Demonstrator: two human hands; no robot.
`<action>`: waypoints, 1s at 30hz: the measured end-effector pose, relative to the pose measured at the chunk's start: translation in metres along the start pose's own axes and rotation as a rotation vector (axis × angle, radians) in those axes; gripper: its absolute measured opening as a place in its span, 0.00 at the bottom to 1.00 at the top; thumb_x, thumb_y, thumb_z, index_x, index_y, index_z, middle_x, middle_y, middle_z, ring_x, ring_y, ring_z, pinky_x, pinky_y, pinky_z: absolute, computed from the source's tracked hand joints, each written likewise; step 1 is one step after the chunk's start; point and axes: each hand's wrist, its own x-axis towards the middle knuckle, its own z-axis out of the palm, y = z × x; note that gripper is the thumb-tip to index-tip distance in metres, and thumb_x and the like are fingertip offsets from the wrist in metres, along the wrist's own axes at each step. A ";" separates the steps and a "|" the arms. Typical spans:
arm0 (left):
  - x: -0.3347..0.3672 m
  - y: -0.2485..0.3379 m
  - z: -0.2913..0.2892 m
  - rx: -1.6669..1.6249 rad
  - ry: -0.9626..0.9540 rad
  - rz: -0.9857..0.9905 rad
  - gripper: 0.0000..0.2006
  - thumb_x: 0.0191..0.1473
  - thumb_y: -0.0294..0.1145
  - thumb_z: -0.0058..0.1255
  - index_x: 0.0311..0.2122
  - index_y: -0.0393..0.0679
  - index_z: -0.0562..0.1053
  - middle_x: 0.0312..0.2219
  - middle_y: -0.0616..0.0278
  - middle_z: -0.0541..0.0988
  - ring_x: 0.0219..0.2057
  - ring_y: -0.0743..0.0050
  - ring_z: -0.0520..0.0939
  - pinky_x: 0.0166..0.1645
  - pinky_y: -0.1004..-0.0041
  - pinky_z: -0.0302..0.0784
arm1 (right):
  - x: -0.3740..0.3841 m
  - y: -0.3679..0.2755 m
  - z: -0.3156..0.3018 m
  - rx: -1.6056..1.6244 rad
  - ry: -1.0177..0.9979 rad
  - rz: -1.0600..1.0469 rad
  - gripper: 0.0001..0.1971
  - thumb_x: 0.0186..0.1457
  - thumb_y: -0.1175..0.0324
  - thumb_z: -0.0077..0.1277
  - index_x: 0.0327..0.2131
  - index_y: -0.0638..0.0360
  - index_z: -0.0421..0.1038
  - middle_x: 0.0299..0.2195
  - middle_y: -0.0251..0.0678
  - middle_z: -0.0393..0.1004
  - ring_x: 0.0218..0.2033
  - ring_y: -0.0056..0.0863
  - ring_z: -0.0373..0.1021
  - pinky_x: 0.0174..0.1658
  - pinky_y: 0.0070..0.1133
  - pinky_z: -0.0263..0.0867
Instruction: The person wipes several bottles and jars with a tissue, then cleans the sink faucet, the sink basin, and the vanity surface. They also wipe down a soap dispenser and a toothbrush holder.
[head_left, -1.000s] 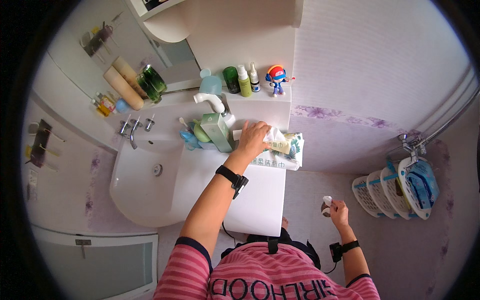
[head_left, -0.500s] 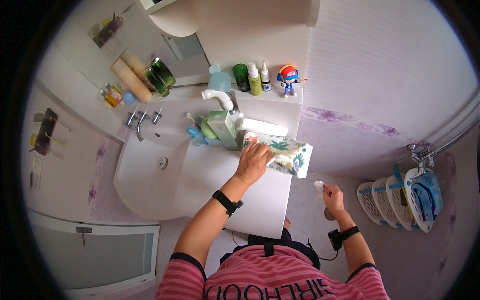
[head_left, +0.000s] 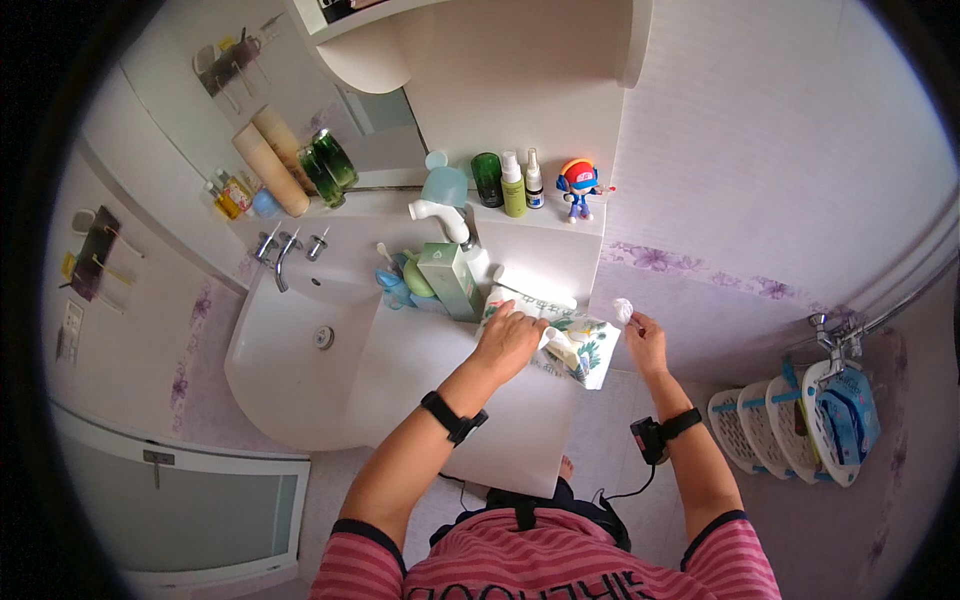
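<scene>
On the counter's right part lies a soft white tissue pack [head_left: 590,350] printed with green leaves, a tissue tip poking from its opening. My left hand [head_left: 508,345] grips the pack's left end, fingers bent over its top beside that tip. Off the pack's right end, my right hand [head_left: 646,340] pinches a crumpled white tissue [head_left: 623,311] between thumb and fingers, held up in the air. Left of the pack stands a pale green box [head_left: 450,281]. A white cylinder [head_left: 535,288] lies behind the pack.
A washbasin [head_left: 290,370] with a chrome tap [head_left: 284,262] is at the left. On the back ledge stand several bottles [head_left: 513,190] and a toy figure [head_left: 578,190]. Slotted white baskets [head_left: 755,430] hang on the right wall beneath a shower mixer [head_left: 838,345].
My right hand has risen and moved farther out, bringing the crumpled tissue up beside the pack's right end. My left hand stays on the pack. The view has shifted slightly.
</scene>
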 end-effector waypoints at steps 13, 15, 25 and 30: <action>-0.168 -0.073 -0.039 0.054 0.195 -0.371 0.08 0.43 0.22 0.45 0.32 0.41 0.72 0.29 0.57 0.77 0.37 0.61 0.77 0.54 0.61 0.65 | -0.022 0.003 0.049 -0.055 -0.139 0.005 0.14 0.48 0.71 0.48 0.40 0.65 0.72 0.33 0.43 0.72 0.27 0.26 0.67 0.34 0.22 0.65; -0.186 -0.087 -0.037 0.039 0.216 -0.436 0.09 0.43 0.22 0.45 0.32 0.41 0.72 0.30 0.56 0.77 0.39 0.60 0.76 0.54 0.61 0.65 | -0.020 0.010 0.055 -0.032 -0.169 0.021 0.14 0.48 0.72 0.49 0.40 0.65 0.72 0.34 0.42 0.72 0.27 0.25 0.67 0.34 0.21 0.65; -0.114 -0.028 -0.104 -0.245 0.156 -0.367 0.27 0.38 0.30 0.61 0.48 0.42 0.68 0.47 0.56 0.70 0.54 0.56 0.65 0.58 0.62 0.57 | -0.022 0.029 0.027 -0.003 -0.122 0.055 0.15 0.49 0.72 0.48 0.42 0.66 0.71 0.35 0.38 0.72 0.27 0.21 0.66 0.33 0.20 0.65; -0.027 -0.015 0.011 -0.149 0.068 -0.222 0.24 0.45 0.23 0.50 0.50 0.34 0.65 0.51 0.51 0.66 0.54 0.54 0.63 0.59 0.61 0.55 | -0.029 0.026 0.016 -0.030 -0.129 0.062 0.15 0.49 0.72 0.48 0.41 0.67 0.71 0.34 0.39 0.72 0.28 0.22 0.66 0.33 0.20 0.65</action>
